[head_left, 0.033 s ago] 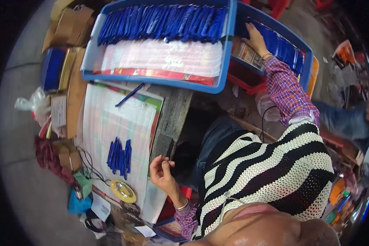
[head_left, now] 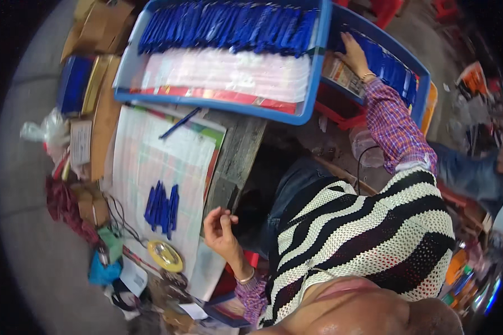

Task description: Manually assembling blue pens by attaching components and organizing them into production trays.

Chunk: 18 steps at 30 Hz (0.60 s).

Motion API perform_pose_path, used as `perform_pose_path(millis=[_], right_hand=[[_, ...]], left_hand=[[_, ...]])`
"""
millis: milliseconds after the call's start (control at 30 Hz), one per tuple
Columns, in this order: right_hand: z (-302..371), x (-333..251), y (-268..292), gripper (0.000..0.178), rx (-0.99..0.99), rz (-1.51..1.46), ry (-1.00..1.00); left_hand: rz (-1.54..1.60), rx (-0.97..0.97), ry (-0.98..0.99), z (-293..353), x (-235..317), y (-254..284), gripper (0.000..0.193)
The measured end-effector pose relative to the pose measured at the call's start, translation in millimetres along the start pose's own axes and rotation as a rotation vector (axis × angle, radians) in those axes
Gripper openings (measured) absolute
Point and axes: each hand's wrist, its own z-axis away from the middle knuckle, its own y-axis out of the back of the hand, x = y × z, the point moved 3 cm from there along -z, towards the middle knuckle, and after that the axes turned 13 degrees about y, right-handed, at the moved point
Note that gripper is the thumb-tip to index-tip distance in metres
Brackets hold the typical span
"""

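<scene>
Over the blue pens (head_left: 383,62) packed in the right-hand blue bin (head_left: 423,100), my right hand (head_left: 353,54) reaches with fingers stretched and spread. Nothing shows in its grasp, though its fingertips are partly hard to make out against the pens. My left hand (head_left: 222,230) hovers by the table's near edge, fingers loosely curled and apart, holding nothing visible. Several blue pens (head_left: 162,207) lie in a small bunch on the printed sheet (head_left: 134,162), left of that hand. A single blue pen (head_left: 180,123) rests slantwise farther up the sheet.
A larger blue bin (head_left: 207,105) holds a long row of pens and pinkish sheets. Cardboard boxes (head_left: 103,28), a dark blue box (head_left: 72,84), a yellow oval object (head_left: 165,255) and cables (head_left: 116,213) line the left side. Below the right bin stands a red stool (head_left: 341,114).
The whole view has shifted slightly. Both hands keep nearly the same places and shapes, and the pens lie as before.
</scene>
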Motion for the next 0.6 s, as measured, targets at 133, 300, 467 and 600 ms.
perform_pose_path(millis=[133,300,467,600], right_hand=[[3.6,11.4,3.0,0.057,-0.025,-0.160,-0.002],[-14.6,-11.8,68.7,0.031,-0.006,-0.290,-0.220],[-31.4,-93.0,139.9,0.027,0.275,-0.911,-0.352],[-27.9,-155.8,194.9,0.026,0.371,-0.925,-0.144]], left_hand=[[-0.009,-0.024,0.060,-3.9,2.8,-1.3,0.016],[0.050,-0.135,0.039,-6.7,0.7,7.0,0.018],[-0.167,-0.024,-0.124,-6.0,7.1,39.5,0.016],[-0.428,0.230,-0.300,-12.1,38.0,66.0,0.016]])
